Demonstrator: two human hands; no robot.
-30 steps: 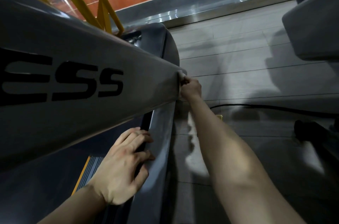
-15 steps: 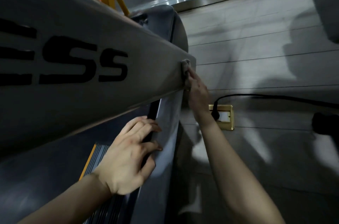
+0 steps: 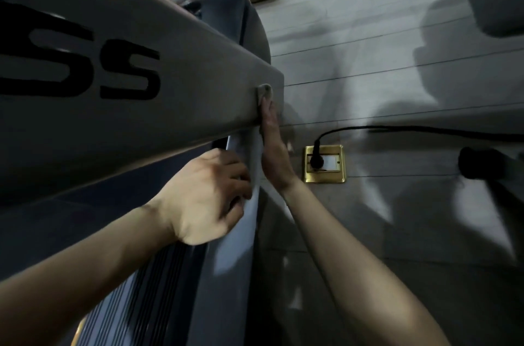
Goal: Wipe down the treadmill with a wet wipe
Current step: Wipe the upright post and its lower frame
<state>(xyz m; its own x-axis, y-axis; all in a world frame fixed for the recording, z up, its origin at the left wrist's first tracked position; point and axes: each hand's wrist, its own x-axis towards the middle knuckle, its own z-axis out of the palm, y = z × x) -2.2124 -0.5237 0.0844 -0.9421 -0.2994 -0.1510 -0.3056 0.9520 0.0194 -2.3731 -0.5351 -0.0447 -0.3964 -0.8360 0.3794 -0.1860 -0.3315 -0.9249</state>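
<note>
Plainly, the straight fingers of the right hand lie flat and close together. Their tips press a small, crumpled pale-grey wet wipe against the outer edge of the broad, slanted grey treadmill beam. The wipe sits at twelve o'clock from that hand, just right of the bold black "SS" lettering, and nothing is pinched or wrapped. At eight o'clock from the right wrist, the left hand has its fingers bent at the knuckles, tips down on the smooth light-grey side rail. They curl round nothing, though the hand is somewhat blurred. Towards seven o'clock of it runs the dark ribbed tread strip. At three o'clock from the right hand, a square brass floor socket is set into the grey plank floor, and a black plug and cable lead away towards three o'clock.
</note>
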